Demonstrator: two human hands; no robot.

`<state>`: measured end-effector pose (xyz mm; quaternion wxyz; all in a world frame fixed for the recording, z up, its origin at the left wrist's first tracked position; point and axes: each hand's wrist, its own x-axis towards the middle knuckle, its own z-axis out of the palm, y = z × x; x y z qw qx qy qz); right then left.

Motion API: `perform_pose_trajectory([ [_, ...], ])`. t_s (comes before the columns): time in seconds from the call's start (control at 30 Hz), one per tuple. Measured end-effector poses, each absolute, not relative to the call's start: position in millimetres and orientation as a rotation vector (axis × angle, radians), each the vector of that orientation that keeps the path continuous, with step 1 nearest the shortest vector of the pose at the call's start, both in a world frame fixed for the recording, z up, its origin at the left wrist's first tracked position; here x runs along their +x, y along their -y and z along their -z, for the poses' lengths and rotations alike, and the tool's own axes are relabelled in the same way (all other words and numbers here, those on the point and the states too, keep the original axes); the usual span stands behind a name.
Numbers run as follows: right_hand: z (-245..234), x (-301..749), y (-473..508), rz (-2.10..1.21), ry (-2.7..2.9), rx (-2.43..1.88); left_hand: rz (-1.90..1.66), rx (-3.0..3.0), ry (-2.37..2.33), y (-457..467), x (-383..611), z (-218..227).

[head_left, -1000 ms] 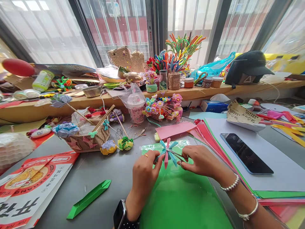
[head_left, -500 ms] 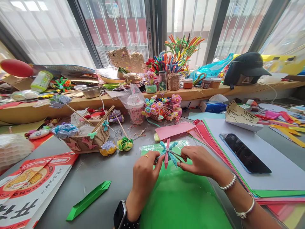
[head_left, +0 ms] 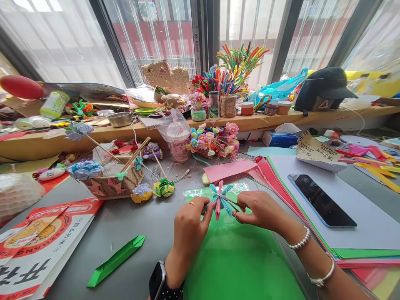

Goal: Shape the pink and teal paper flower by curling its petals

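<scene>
A folded paper flower [head_left: 218,210] with pink and light-blue petals is held above a green sheet [head_left: 240,258]. My left hand [head_left: 192,225] pinches its left petals between thumb and fingers. From the right, my right hand [head_left: 261,210] grips a thin metal tool [head_left: 230,201] with two slim arms, its tip lying across the flower's centre. Whether it is scissors or tweezers I cannot tell. Left of my left hand, a folded green paper strip [head_left: 117,260] lies on the grey table.
Stacked coloured paper [head_left: 362,208] bears a phone [head_left: 321,200] at the right. A cardboard basket [head_left: 109,187] with paper flowers stands left, a printed paper bag [head_left: 40,246] before it. Behind are a plastic cup [head_left: 178,143], small flowers [head_left: 212,141] and a cluttered wooden ledge [head_left: 150,132].
Hardly anything differs. Both hands keep the same hold, with the tool still across the flower's centre; the whole view has shifted very slightly.
</scene>
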<state>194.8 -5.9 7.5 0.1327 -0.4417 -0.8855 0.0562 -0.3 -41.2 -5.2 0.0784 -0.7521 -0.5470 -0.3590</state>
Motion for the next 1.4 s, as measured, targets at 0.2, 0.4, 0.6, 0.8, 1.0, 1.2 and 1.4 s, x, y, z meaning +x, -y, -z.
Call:
perform_pose_trajectory([
  [0.2,-9.0,197.3,6.6,-0.175,2.56,-1.284,1.075,-2.245,1.646,41.1,-0.2,5.8],
  [0.4,-8.1,197.1,5.6,-0.172,2.55,-1.253,1.081,-2.243,1.65,40.9,-0.2,6.0],
  [0.6,-9.5,196.0,6.0,-0.161,2.541,-1.258,1.089,-2.24,1.66,41.3,-0.6,6.1],
  [0.8,-11.1,195.6,6.3,-0.112,2.544,-1.275,1.089,-2.234,1.665,40.4,-1.8,5.5],
  [1.0,-12.8,195.1,6.2,-0.104,2.557,-1.273,1.089,-2.212,1.661,39.4,-2.1,5.5],
  [1.2,-12.4,195.6,6.2,-0.113,2.564,-1.286,1.09,-2.208,1.674,39.9,-2.2,5.0],
  [1.4,-12.7,200.0,8.5,-0.137,2.563,-1.277,1.076,-2.224,1.633,39.7,-2.1,6.9],
])
